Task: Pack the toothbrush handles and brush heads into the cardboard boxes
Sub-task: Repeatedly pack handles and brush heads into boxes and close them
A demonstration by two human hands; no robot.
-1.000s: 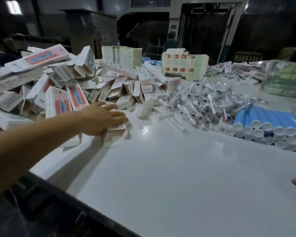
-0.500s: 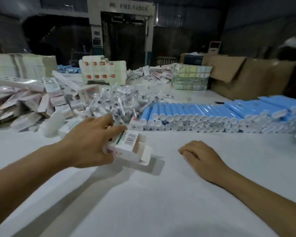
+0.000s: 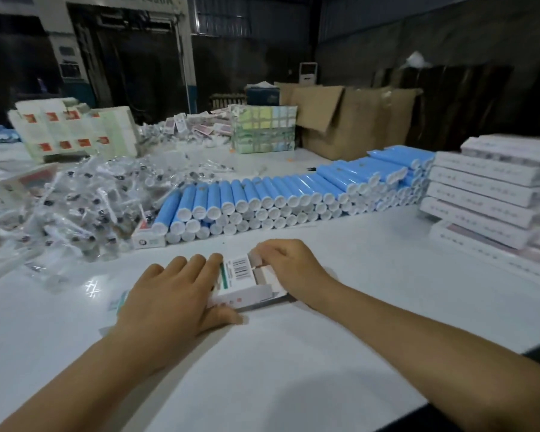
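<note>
left fingers (image 3: 197, 263): straight, side by side, pressed flat on top of the box
left hand (image 3: 172, 294): thumb along box's near edge, palm down
right fingers (image 3: 268, 249): curled, pinching the open end flap
right hand (image 3: 290, 266): at box's right end
cardboard box (image 3: 240, 280): white, barcode up, lying on table between both hands
table (image 3: 293, 353): white, glossy
toothbrush handles (image 3: 262, 198): blue tubes, stacked row behind box
brush heads (image 3: 85, 201): clear-bagged pile, back left
packed boxes (image 3: 487, 194): white stack, right, well apart
</note>
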